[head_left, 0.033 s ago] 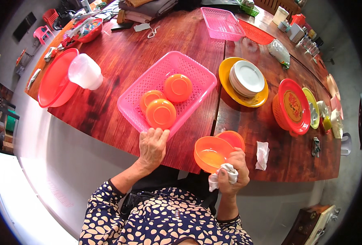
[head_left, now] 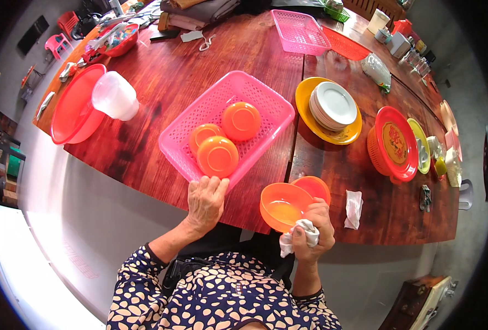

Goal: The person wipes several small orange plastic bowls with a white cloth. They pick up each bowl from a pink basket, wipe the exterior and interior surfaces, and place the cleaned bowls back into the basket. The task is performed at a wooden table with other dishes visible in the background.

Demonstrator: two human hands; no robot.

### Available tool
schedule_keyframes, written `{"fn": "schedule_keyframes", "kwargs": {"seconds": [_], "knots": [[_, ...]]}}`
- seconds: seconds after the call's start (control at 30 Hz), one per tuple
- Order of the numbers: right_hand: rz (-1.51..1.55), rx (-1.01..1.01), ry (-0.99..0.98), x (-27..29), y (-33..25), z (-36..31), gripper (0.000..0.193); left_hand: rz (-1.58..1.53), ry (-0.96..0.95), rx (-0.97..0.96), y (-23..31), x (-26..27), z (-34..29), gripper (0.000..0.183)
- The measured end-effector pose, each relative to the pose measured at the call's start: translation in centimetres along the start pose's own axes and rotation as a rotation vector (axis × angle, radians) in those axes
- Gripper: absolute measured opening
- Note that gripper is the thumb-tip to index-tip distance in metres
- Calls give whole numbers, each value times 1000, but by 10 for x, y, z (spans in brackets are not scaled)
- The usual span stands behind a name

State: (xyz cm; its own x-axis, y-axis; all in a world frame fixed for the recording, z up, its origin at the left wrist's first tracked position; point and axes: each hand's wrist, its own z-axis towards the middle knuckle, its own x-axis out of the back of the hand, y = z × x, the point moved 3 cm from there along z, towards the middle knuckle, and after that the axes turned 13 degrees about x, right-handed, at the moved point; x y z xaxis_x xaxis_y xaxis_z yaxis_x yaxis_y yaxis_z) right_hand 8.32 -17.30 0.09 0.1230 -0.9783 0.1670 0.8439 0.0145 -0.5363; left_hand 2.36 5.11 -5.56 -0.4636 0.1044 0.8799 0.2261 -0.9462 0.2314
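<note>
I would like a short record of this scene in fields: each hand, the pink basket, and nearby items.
left hand: rests on near rim of the pink basket
right hand: holds a white cloth, at an orange bowl
basket contents: three orange bowls, upside down
second bowl: behind the orange bowl, partly hidden
nearby: white plates stacked on a yellow plate; crumpled tissue

Worktop [head_left: 200,60]: glossy reddish wood. Basket [head_left: 266,102]: pink perforated plastic. Bowls [head_left: 217,155]: smooth glossy orange plastic. Cloth [head_left: 304,230]: white, soft.
</note>
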Motion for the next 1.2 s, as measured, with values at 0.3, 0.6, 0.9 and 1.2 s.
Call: {"fn": "schedule_keyframes", "kwargs": {"seconds": [0.3,0.6,0.9,1.2], "knots": [[-40,45,-58,-25,-4,1,20,-101,-333,38,10,38,-22,51],[-243,252,-168,-41,-34,15,25,-2036,-836,854,53,39,7,54],[-28,-194,379,-14,-3,14,14,-2224,-928,1154,70,9,1,40],[-313,243,-34,-45,-48,13,26,-2552,-1094,921,89,4,3,37]]}}
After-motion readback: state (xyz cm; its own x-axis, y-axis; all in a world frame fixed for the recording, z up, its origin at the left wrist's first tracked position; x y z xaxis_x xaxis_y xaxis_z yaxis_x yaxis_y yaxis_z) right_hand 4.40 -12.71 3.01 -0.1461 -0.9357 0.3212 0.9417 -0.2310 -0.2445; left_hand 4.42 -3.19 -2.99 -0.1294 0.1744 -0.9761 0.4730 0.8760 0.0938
